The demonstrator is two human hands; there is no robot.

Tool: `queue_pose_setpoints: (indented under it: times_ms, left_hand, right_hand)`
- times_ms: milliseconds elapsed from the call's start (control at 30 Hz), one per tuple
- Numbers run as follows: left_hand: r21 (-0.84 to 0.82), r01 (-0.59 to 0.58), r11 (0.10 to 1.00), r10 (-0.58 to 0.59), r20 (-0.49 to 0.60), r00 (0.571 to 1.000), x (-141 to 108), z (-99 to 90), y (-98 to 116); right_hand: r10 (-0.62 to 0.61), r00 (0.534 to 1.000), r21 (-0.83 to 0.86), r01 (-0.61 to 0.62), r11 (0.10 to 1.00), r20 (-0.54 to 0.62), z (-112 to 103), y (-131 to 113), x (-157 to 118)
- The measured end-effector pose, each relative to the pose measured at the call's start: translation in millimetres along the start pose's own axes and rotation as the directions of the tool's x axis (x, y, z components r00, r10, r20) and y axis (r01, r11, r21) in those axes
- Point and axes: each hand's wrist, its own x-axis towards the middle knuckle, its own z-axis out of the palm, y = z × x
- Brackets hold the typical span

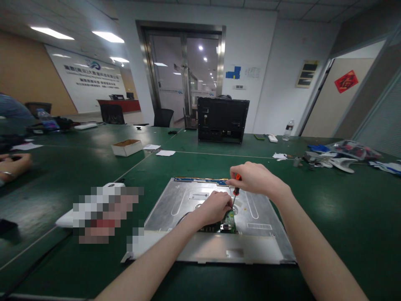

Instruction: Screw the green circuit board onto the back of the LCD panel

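Note:
A silvery metal display panel lies flat on the green table in front of me. My right hand grips a screwdriver with a red and black handle, held nearly upright with its tip pointing down at the panel. The tip meets the area by a green circuit board. My left hand rests over that board, its fingers curled together close to the screwdriver's tip. Whatever those fingers pinch is hidden. Along the panel's far edge runs a narrow blue circuit strip.
A black monitor housing stands at the back. Left of it are an open cardboard box and papers. Loose parts and a plastic bag lie at the right, near a bottle. Another person's hand is at far left.

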Motion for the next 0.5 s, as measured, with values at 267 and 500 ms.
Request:
queue_pose_setpoints:
  times_ms: [267, 500]
  left_hand:
    - [0.004, -0.012, 1.000, 0.012, -0.002, 1.000, 0.2, -1.5, 0.4]
    - [0.014, -0.018, 1.000, 0.018, -0.015, 1.000, -0.6, -0.5, 1.3]
  right_hand:
    - [-0.066, 0.995, 0.050, 0.063, 0.997, 0.070, -4.7, 1.8, -7.4]
    - [-0.019, 0.998, 0.041, 0.016, 0.999, 0.064, -3.9, 2.5, -3.7]
